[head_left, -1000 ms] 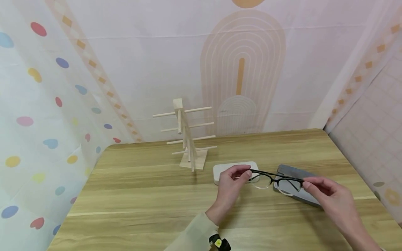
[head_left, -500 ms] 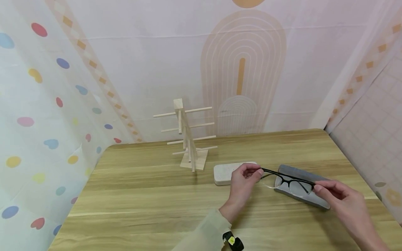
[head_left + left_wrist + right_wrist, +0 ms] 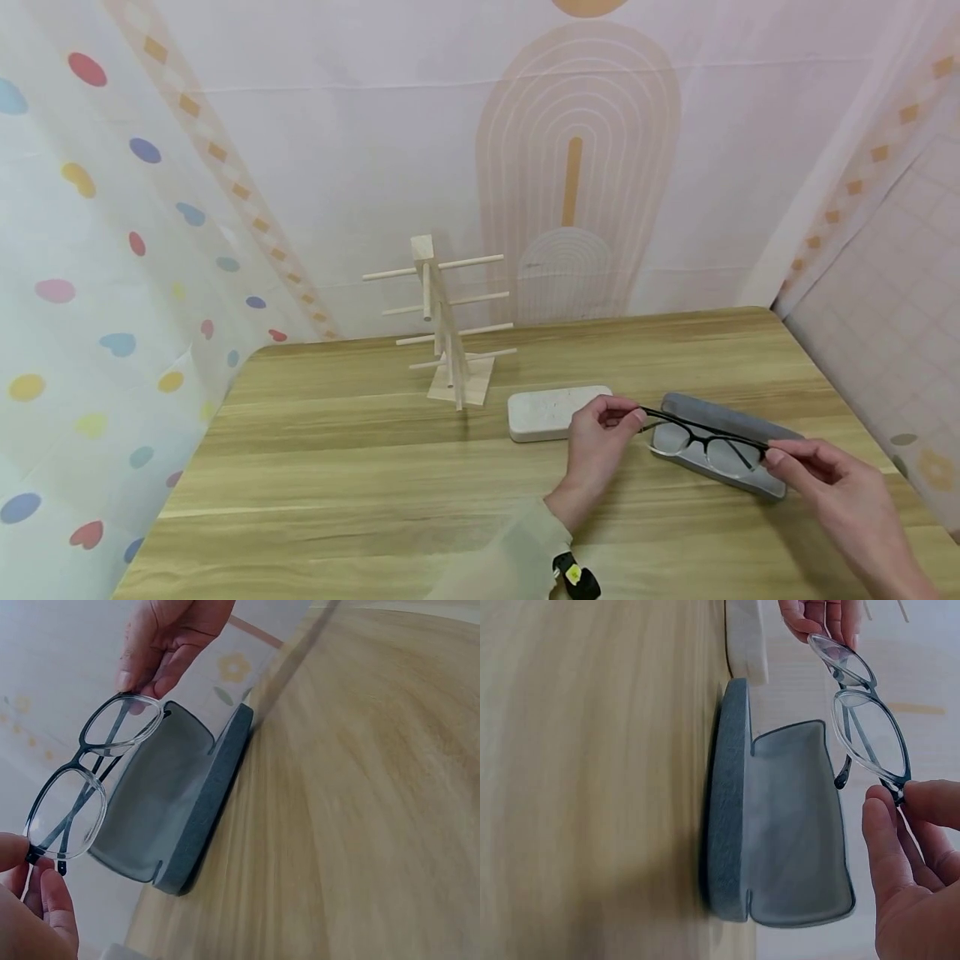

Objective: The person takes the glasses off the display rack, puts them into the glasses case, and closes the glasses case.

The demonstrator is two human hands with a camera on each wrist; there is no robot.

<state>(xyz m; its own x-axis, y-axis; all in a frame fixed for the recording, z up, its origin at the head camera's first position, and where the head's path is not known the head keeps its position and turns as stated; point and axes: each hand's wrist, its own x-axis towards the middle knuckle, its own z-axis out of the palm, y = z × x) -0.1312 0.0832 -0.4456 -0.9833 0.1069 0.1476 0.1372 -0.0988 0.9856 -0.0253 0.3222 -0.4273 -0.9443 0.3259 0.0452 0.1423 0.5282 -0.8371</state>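
Note:
A pair of eyeglasses [image 3: 699, 438] with a black upper frame and clear lower rims is held up between my two hands, its temples folded behind the lenses. My left hand [image 3: 600, 450] pinches one end corner between thumb and fingers. At the opposite corner, my right hand [image 3: 840, 492] grips the frame by the hinge. Below and behind the glasses lies a grey glasses case [image 3: 723, 414] with its lid raised. Both wrist views show the case's smooth grey lining [image 3: 154, 799], with the glasses above its raised part [image 3: 799, 825].
A white glasses case [image 3: 547, 410], closed, lies left of the grey one, just behind my left hand. Farther left stands a wooden peg rack [image 3: 442, 325] with several rods sticking out. The wooden table [image 3: 315, 475] meets a patterned curtain [image 3: 375, 167] at the back.
Both hands have moved right with the glasses, bringing them over the open grey case. More of the white case shows now. Both cases and the rack have stayed put.

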